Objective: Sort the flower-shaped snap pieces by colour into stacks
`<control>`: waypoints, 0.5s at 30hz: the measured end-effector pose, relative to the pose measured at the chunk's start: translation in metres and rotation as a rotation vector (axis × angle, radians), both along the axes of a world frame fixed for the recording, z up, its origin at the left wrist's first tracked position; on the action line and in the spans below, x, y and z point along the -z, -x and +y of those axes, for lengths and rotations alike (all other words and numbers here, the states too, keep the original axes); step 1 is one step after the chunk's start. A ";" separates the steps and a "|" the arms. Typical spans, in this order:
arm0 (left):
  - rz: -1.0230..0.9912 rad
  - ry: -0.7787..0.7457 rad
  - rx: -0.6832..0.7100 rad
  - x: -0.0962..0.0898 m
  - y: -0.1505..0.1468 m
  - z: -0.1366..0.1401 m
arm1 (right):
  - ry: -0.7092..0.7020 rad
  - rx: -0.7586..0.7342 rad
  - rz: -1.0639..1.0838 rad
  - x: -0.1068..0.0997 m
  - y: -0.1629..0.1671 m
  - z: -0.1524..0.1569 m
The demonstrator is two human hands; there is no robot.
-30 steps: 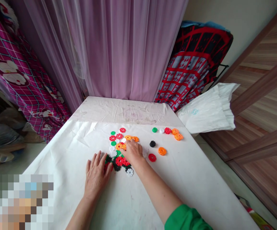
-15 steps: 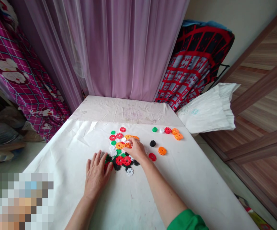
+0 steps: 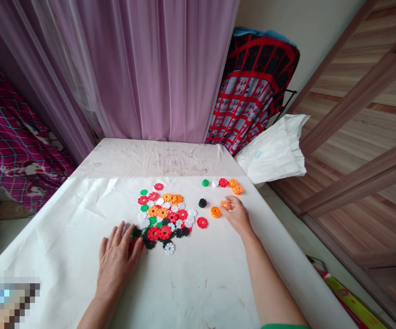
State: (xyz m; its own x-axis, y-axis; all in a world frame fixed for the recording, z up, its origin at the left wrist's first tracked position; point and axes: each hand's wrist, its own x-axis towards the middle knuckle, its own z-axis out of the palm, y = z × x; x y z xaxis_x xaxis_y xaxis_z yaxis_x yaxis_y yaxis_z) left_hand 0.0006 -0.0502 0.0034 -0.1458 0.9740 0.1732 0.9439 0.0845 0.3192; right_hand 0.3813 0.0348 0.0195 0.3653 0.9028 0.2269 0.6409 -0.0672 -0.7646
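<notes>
My right hand (image 3: 238,215) pinches an orange snowflake disc (image 3: 224,205) just above the white cloth, beside another orange disc (image 3: 215,212) that seems to be stacked. Left of these lie a black disc (image 3: 202,203) and a red disc (image 3: 202,222). A loose pile of notched plastic discs in red, orange, white, green and black spreads over the table's middle, with a red disc (image 3: 153,233) near its front. My left hand (image 3: 118,256) rests at the pile's left edge, fingers stretched out, partly covering some red and dark discs.
Along the back right stand a green disc (image 3: 205,183), a white disc (image 3: 215,183), a red disc (image 3: 223,183) and orange discs (image 3: 238,189). A white bag (image 3: 276,153) leans by the right edge of the cloth-covered table (image 3: 191,292). Purple curtains (image 3: 156,68) hang behind.
My right hand has moved from the pile to the right, carrying an orange disc. My left hand stays at the pile's edge. The view has turned slightly right.
</notes>
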 end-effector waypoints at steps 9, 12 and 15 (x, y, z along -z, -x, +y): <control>0.033 0.004 -0.009 -0.001 0.001 0.000 | 0.002 -0.068 -0.129 0.019 0.018 -0.002; 0.044 0.001 -0.007 -0.002 0.001 0.001 | 0.026 -0.070 -0.169 0.016 0.021 -0.001; 0.052 0.001 -0.008 -0.003 0.000 0.000 | 0.056 -0.075 -0.180 0.014 0.023 -0.001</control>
State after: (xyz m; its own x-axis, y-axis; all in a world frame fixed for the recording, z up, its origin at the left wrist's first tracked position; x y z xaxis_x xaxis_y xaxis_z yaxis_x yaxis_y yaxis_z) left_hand 0.0006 -0.0497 0.0063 -0.1447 0.9730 0.1797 0.9584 0.0927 0.2699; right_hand 0.3587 0.0334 0.0058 0.2546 0.9391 0.2307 0.7715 -0.0534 -0.6339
